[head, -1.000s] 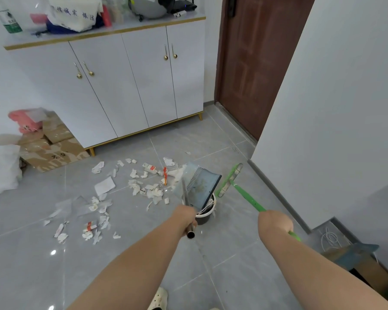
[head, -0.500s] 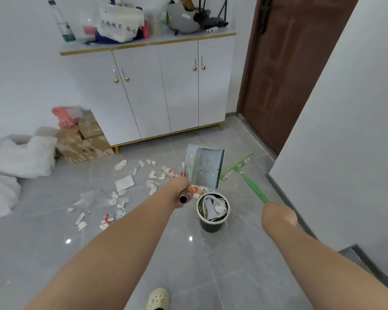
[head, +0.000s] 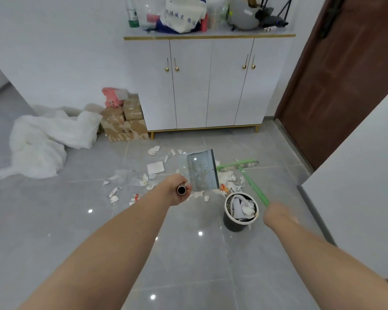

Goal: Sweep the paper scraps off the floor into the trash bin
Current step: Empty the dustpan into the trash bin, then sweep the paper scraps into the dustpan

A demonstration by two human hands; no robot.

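Observation:
My left hand [head: 177, 190] grips the metal handle of a grey-blue dustpan [head: 202, 170], whose pan hangs raised above the floor, just left of and beyond the bin. My right hand [head: 276, 213] grips the green broom handle [head: 253, 184]; the green broom head [head: 238, 164] lies on the floor beyond the bin. The small dark trash bin [head: 240, 212] with a white rim stands between my hands and holds crumpled paper. White paper scraps [head: 155, 167] lie scattered over the grey tiles left of the dustpan, and more lie under it by the broom.
A white cabinet [head: 211, 86] on gold legs stands ahead with clutter on top. Cardboard boxes [head: 123, 126] and a white plastic bag heap [head: 47, 139] sit at its left. A brown door [head: 336, 81] and a white wall [head: 363, 164] close the right side.
The dustpan has lifted off the bin and moved left and away from it, leaving the bin's paper-filled top uncovered. The broom head has swung more level, and the view has pulled back and tilted up.

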